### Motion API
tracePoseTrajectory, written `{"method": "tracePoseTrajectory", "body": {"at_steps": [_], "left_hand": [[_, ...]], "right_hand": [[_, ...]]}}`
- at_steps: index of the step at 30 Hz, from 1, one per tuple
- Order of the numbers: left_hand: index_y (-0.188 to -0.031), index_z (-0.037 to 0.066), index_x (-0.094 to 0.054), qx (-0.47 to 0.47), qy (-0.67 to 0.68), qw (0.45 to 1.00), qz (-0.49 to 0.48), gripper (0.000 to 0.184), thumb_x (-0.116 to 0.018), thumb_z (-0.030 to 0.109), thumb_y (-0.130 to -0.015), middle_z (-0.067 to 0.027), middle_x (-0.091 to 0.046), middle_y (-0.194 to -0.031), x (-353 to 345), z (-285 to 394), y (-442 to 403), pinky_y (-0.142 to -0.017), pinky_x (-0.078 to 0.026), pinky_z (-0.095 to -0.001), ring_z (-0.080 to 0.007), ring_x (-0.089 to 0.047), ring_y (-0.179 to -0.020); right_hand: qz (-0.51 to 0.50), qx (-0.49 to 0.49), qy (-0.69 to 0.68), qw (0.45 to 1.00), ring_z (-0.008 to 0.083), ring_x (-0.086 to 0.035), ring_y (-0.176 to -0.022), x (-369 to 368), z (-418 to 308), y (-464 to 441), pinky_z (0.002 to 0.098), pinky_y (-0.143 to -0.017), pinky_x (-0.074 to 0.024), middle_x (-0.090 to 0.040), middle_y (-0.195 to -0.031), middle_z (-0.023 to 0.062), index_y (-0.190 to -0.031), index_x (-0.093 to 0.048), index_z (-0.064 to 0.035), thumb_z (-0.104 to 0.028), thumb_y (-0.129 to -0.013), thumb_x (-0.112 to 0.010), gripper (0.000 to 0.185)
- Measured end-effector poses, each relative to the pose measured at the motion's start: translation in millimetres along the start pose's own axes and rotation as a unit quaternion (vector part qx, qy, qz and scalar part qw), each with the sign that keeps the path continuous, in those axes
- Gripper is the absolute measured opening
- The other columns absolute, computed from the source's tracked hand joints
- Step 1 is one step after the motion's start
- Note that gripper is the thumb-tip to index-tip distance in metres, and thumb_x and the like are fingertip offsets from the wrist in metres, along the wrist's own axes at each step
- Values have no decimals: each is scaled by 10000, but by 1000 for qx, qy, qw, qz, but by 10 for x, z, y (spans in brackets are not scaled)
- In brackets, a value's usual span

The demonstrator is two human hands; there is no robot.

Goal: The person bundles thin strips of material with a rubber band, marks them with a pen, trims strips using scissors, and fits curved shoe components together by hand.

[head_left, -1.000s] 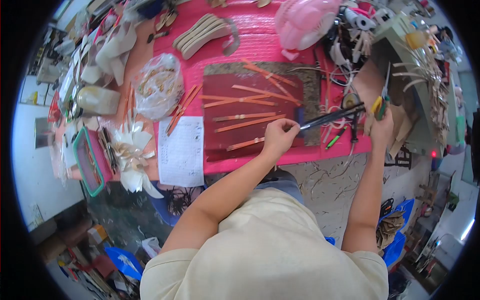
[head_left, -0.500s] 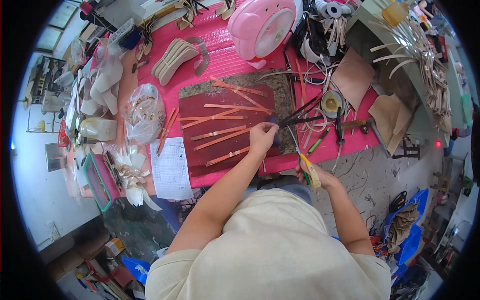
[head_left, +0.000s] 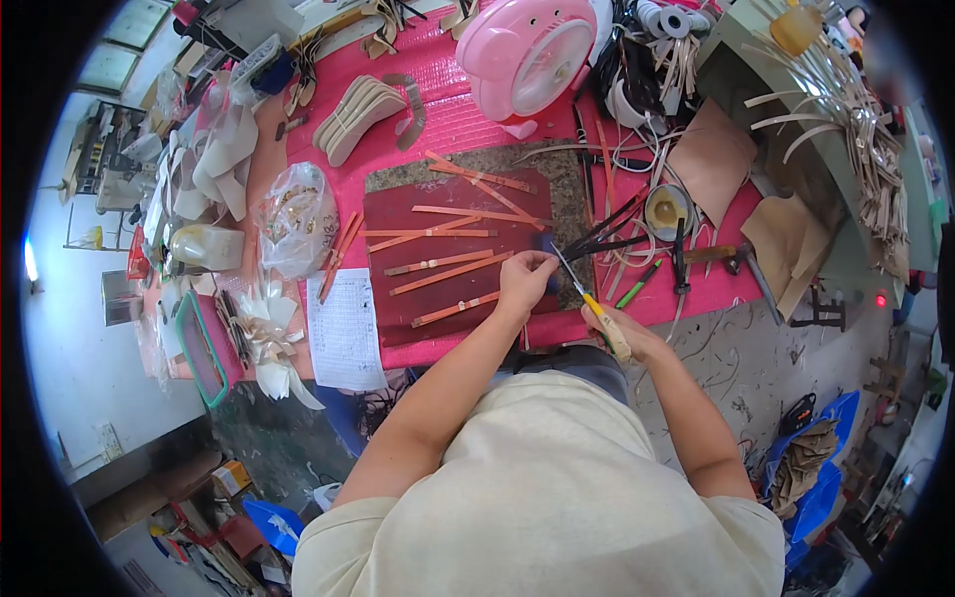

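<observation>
My left hand (head_left: 524, 283) is closed in a pinch over the right part of a dark red board (head_left: 428, 289). From its fingertips several black strips (head_left: 603, 239) seem to fan out to the right. My right hand (head_left: 629, 332) grips scissors (head_left: 594, 304) with yellow handles. Their narrow metal blades point up and left, with the tips close beside the left fingertips at the strips. Whether the blades touch a strip is too small to tell. Several orange-brown strips (head_left: 453, 260) lie across the board to the left of my hands, some with small pale bands around them.
A pink fan (head_left: 487, 70) stands at the back. A green pen (head_left: 639, 285), a hammer (head_left: 716, 253) and a round tin (head_left: 665, 211) lie to the right. At left are a written sheet (head_left: 344, 333), a plastic bag (head_left: 296, 224) and pale shaped pieces (head_left: 358, 117).
The scissors have moved up and left, bringing their blades to my left fingertips. My right hand has shifted slightly up with them. The left hand stays nearly in place.
</observation>
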State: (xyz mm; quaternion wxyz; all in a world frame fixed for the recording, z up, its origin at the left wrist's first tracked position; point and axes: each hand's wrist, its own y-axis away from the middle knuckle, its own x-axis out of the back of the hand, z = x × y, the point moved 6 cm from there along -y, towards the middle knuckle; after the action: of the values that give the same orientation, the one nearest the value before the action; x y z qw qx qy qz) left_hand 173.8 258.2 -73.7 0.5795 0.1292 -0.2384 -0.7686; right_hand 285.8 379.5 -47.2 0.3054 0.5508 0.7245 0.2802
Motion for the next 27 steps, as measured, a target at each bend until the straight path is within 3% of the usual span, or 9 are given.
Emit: {"method": "tracePoseTrajectory", "body": {"at_steps": [2, 6, 11, 14, 21, 23, 24, 26, 27], "left_hand": [[-803, -35, -612, 0, -6, 1000, -5, 158, -599, 107, -735, -62, -611, -678, 6, 20, 12, -588, -430, -207, -93, -565, -619], [-812, -39, -614, 17, -40, 999, -2, 169, -597, 110, -733, -65, -615, -673, 43, 38, 19, -565, -429, -211, -97, -562, -597], [-850, -26, -620, 95, 12, 995, -38, 184, -609, 100, -716, -62, -618, -686, 89, -91, -23, -472, -389, -193, -66, -498, -518], [-876, -8, -623, 134, 16, 990, -47, 192, -615, 90, -711, -58, -621, -703, 120, -82, -4, -436, -359, -177, -52, -459, -497], [-936, -1, -579, 146, 61, 985, -74, 223, -619, 68, -728, -45, -615, -732, 241, -61, 183, -498, -407, -182, -66, -507, -552], [-956, -14, -561, 123, 105, 983, -84, 245, -620, 56, -728, -54, -614, -737, 261, 6, 332, -505, -427, -184, -72, -523, -562], [-949, -12, -539, 109, 127, 981, -98, 247, -626, 49, -726, -58, -608, -738, 265, 25, 411, -522, -440, -193, -82, -534, -575], [-941, -11, -517, 95, 154, 978, -106, 252, -633, 41, -724, -63, -603, -738, 299, 70, 552, -538, -453, -202, -92, -544, -588], [-916, 6, -507, 88, 152, 978, -114, 217, -621, 30, -733, -59, -601, -754, 312, 108, 624, -567, -457, -206, -91, -552, -631]], "right_hand": [[13, -61, -46, 997, 109, -468, -775, -18, 41, 21, 241, -676, -398, -497, -850, 41, -972, -506, -28, -556, -753, -514, 572], [40, -40, 6, 998, 133, -493, -766, 52, 104, -34, 270, -667, -410, -532, -852, 46, -949, -542, -13, -461, -745, -582, 494], [109, 11, 119, 987, 217, -558, -618, 164, 342, -223, 345, -596, -427, -564, -647, 132, -805, -586, 8, -271, -631, -632, 332], [126, 15, 139, 982, 240, -565, -594, 138, 320, -185, 339, -568, -424, -541, -625, 180, -758, -581, 14, -260, -599, -630, 321], [170, 109, 201, 959, 207, -551, -586, 42, -4, -56, 320, -571, -433, -552, -645, 135, -753, -549, 13, -224, -622, -685, 303], [187, 200, -19, 962, 161, -544, -624, -62, -214, 50, 285, -589, -451, -558, -717, 80, -828, -496, -14, -138, -644, -718, 315], [185, 199, -16, 962, 161, -544, -624, -147, -311, 67, 285, -589, -451, -558, -717, 80, -828, -496, -14, -138, -644, -718, 315], [194, 230, -198, 933, 130, -537, -673, -211, -464, 62, 251, -633, -461, -544, -780, 51, -891, -436, -34, -53, -652, -715, 368], [190, 228, -196, 935, 130, -537, -673, -234, -473, 29, 251, -633, -461, -544, -780, 51, -891, -436, -34, -53, -652, -715, 368]]}}
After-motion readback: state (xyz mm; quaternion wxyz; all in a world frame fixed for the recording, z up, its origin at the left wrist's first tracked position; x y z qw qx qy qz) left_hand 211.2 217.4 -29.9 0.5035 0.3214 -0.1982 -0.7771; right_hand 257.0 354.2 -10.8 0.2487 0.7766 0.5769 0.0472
